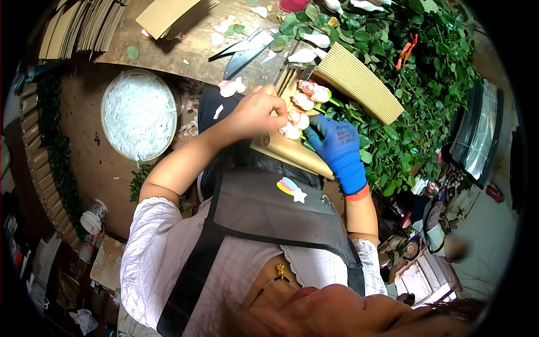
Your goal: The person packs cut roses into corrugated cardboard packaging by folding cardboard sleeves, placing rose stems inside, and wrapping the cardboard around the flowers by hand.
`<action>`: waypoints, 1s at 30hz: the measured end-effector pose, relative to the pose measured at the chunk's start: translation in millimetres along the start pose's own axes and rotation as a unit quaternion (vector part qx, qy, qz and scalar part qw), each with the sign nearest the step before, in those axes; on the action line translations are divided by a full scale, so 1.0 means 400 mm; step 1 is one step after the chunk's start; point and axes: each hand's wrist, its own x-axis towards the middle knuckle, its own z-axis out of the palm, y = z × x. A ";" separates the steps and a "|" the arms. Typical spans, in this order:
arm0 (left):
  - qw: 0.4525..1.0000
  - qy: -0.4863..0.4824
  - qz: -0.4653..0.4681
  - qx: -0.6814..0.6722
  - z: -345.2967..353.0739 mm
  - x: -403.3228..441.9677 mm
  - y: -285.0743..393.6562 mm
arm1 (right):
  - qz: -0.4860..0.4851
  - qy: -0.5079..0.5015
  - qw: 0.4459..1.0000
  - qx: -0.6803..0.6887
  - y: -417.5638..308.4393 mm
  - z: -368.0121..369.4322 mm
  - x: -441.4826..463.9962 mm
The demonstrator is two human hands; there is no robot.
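Observation:
My bare left hand [261,112] has its fingers curled together beside pale pink roses [296,123]. Whatever may be between those fingertips is hidden. In a blue glove, my right hand [336,143] closes round the green stem end just below these roses. More pink roses [311,94] lie on brown cardboard just beyond. A brown paper sheet [297,157] curves under both hands, at the edge of my lap. Corrugated cardboard [359,84] slants to the right of the blooms. Loose pink petals [231,87] rest near my left wrist.
Metal blades resembling shears [247,53] lie on the wooden table [179,56]. Stacked cardboard pieces [84,28] stand at the back left. A round tub [140,115] of white strips sits low on the left. Leafy stems [415,101] crowd the right, near white-wrapped buds [303,55].

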 end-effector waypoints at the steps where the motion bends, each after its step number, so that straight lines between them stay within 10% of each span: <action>1: 0.999 0.032 0.001 -0.036 -0.001 -0.003 -0.003 | -0.005 0.008 1.000 0.002 0.002 0.003 -0.001; 4: 0.991 0.100 -0.038 -0.084 -0.062 -0.031 0.008 | -0.007 0.012 1.000 0.000 0.002 0.001 0.000; 7: 0.925 0.291 0.003 0.246 -0.103 -0.051 -0.034 | -0.006 0.013 1.000 -0.007 0.001 0.004 -0.004; 12: 0.997 0.066 -0.042 -0.012 -0.098 -0.037 0.008 | -0.039 0.045 0.998 -0.012 0.010 0.014 0.000; 23: 0.998 0.032 0.049 -0.016 0.035 0.049 0.007 | -0.036 0.145 0.989 -0.009 -0.008 -0.045 -0.027; 30: 0.999 0.007 0.027 -0.031 0.027 0.032 0.017 | 0.013 0.028 0.996 -0.088 0.041 -0.005 0.044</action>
